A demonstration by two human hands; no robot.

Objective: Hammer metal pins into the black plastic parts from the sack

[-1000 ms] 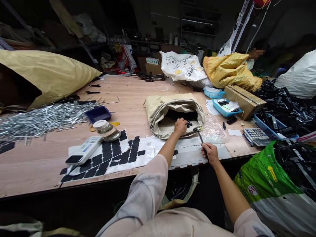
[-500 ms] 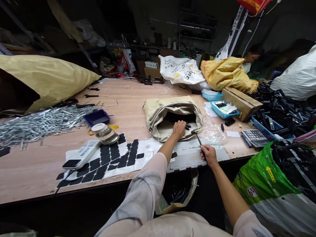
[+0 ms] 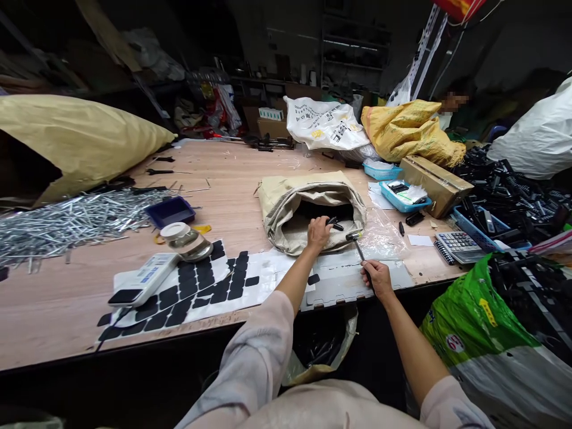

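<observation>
Left hand (image 3: 319, 232) is at the mouth of the tan sack (image 3: 286, 199) lying open in the middle of the worktop (image 3: 232, 173), fingers curled around small black pieces (image 3: 334, 223) that poke out past the fingertips. How many pieces it has, hard to say; the sack's inside is dark and most of its contents are lost in shadow. The left forearm reaches straight out from a pale sleeve, wrist bent down over the sack's lower lip.

Right hand (image 3: 376, 279) sits nearer the worktop's front edge, closed around the dark handle of a small hammer (image 3: 357, 243); the metal head points up toward the sack's rim, just beside the left hand's knuckles. The palm hides the handle's end.

A crinkled clear plastic bag (image 3: 386, 235) lies right of the sack. Left of it, white sheets with black pads (image 3: 201, 286), a glass jar (image 3: 185, 240) and a white scale (image 3: 145, 279). Farther left, a heap of metal rods (image 3: 67, 220). At far right, a calculator (image 3: 458, 243) and a green bag (image 3: 482, 322), cut off by the frame edge.
</observation>
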